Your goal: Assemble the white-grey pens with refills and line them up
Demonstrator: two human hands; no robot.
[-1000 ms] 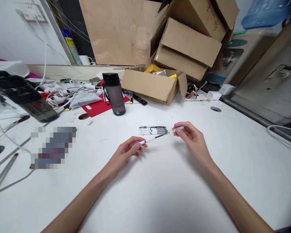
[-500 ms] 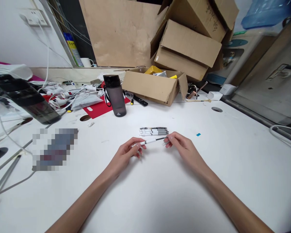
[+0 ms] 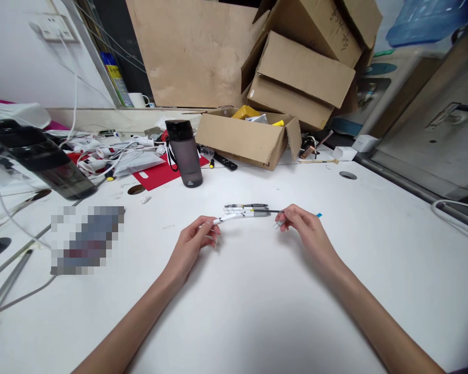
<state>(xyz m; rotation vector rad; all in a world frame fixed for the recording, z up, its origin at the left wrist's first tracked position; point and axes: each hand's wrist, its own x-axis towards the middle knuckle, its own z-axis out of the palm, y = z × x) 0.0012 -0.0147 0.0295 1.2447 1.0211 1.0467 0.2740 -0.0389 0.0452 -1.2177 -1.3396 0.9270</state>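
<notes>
My left hand [image 3: 197,236] pinches a white pen barrel [image 3: 228,218] between thumb and fingers, its free end pointing right. Between the fingertips of my right hand [image 3: 302,223] is a thin dark pen refill [image 3: 273,211], pointing left and apart from the barrel. A small grey pen tip piece [image 3: 278,225] also shows at the right fingers, partly hidden by them. Just behind the hands, several pens [image 3: 246,206] lie side by side on the white table [image 3: 234,306]. Close to my right hand lies a small blue piece [image 3: 319,215], partly covered.
A dark water bottle [image 3: 185,156] stands behind the pens, beside a red folder [image 3: 156,176] and a black remote [image 3: 225,162]. An open cardboard box [image 3: 242,137] sits at the back. Cables, a second bottle [image 3: 47,161] and a blurred-out object [image 3: 89,239] are on the left.
My hands have moved apart, the left one leftward and the right one rightward. The refill, which reached to the barrel before, has come away from it in my right hand.
</notes>
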